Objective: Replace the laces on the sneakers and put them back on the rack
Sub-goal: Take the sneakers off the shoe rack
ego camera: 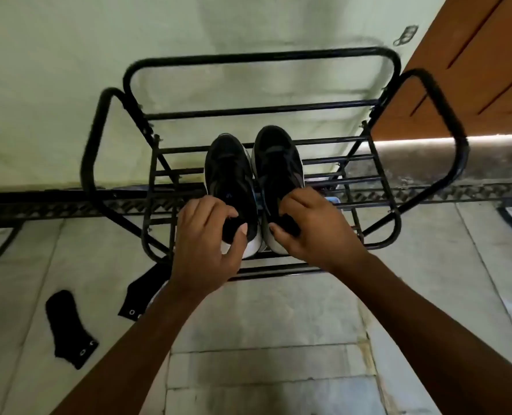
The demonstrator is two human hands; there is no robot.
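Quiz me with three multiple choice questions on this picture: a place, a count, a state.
1. Where are the sneakers? A in a box; B on the rack; C on a chair.
2. How many black socks lie on the floor? A two; B four; C none.
3. What are the left hand and right hand doing? A hanging idle; B tying laces; C each gripping a heel.
Answers: B, soles rest on its bars; A, both lie left of the rack; C, fingers curl round each heel.
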